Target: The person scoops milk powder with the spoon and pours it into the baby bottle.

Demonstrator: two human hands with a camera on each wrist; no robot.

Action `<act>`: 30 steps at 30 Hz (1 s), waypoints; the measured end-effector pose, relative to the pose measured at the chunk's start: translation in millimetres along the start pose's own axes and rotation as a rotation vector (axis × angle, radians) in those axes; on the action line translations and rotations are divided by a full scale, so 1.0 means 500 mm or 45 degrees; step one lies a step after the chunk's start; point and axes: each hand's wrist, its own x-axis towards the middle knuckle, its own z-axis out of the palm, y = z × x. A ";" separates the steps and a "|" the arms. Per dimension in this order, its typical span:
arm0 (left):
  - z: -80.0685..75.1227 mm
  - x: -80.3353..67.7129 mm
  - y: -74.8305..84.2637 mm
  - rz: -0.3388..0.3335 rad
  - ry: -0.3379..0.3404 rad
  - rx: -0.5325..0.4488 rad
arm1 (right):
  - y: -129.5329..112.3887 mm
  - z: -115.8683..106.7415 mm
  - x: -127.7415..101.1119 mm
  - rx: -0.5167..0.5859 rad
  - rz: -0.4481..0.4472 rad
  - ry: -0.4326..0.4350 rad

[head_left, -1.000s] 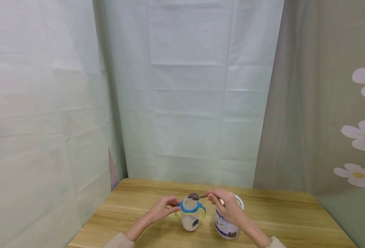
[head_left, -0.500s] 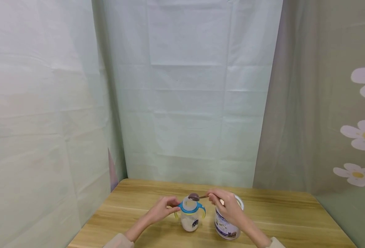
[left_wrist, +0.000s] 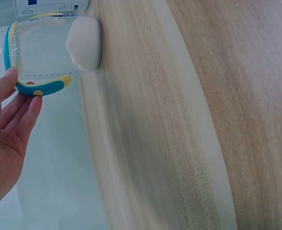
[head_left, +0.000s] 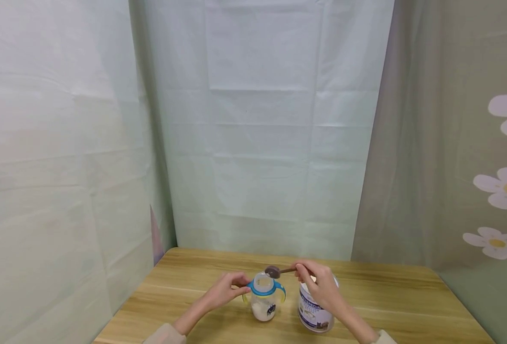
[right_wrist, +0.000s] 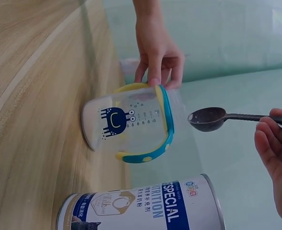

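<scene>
A clear baby bottle (head_left: 259,298) with a blue collar and two blue-and-yellow handles stands upright on the table. White powder (left_wrist: 84,43) lies in its bottom. My left hand (head_left: 227,290) pinches the bottle's left handle (left_wrist: 45,87) between thumb and fingers. In my right hand (head_left: 319,284) is the handle of a dark measuring spoon (head_left: 273,272). Its bowl (right_wrist: 208,119) hangs just off the bottle's open mouth, tilted. Below my right hand stands an open can of milk powder (head_left: 315,313), partly hidden by that hand.
The wooden table (head_left: 391,301) extends to both sides of the bottle and can. Pale cloth curtains (head_left: 262,191) rise behind and on both sides. White flowers (head_left: 496,242) are printed on the right curtain.
The measuring spoon has shifted a little right and up, away from the bottle's mouth, along with my right hand. My left hand and the bottle hold still.
</scene>
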 end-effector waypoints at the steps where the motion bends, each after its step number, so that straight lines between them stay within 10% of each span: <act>1: 0.000 0.000 -0.001 0.002 -0.003 0.004 | -0.002 0.000 0.000 -0.009 0.017 0.012; 30: -0.002 -0.002 0.007 -0.038 0.004 -0.038 | -0.042 -0.054 0.013 0.210 0.471 0.202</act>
